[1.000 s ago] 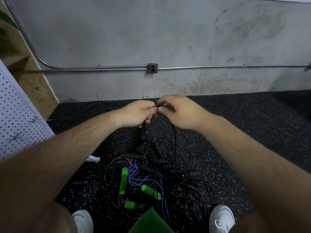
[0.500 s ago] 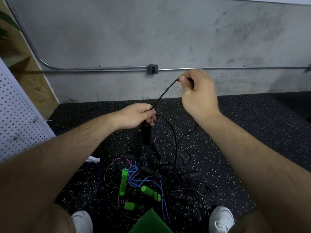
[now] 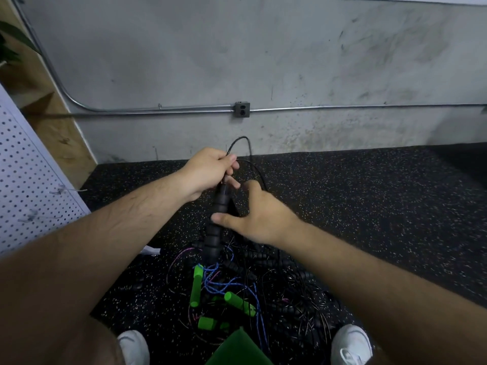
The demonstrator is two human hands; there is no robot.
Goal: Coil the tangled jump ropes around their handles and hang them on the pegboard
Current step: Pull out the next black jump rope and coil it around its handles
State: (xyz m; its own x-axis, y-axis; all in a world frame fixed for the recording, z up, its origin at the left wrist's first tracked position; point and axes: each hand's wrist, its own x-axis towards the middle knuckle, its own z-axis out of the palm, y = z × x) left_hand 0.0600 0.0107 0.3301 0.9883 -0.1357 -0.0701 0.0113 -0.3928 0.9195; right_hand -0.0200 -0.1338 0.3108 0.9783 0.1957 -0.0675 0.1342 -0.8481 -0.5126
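**Black rope held above the tangle**

Tangled jump ropes (image 3: pixel 237 285) lie at the speckled floor's (image 3: pixel 369 206) near edge. Above them the right hand (image 3: pixel 261 214), fingers spread, touches the hanging black handles (image 3: pixel 217 227) with its thumb. The left hand (image 3: pixel 210 172) grips their cord (image 3: pixel 243 139). The pegboard (image 3: pixel 26 180) stands far left.

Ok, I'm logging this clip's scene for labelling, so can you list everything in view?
held jump rope: one, black, hanging from the left hand
tangled ropes: several, black, blue and pink, piled on the floor
green handles: at least three, green, in the pile
pegboard: one, white, left edge
outlet box: one, grey, on the wall conduit
green object: one, green, bottom edge, cannot identify
shoes: two, white, bottom edge
left hand: one, grips the held rope's top
right hand: one, fingers spread, thumb at the handle
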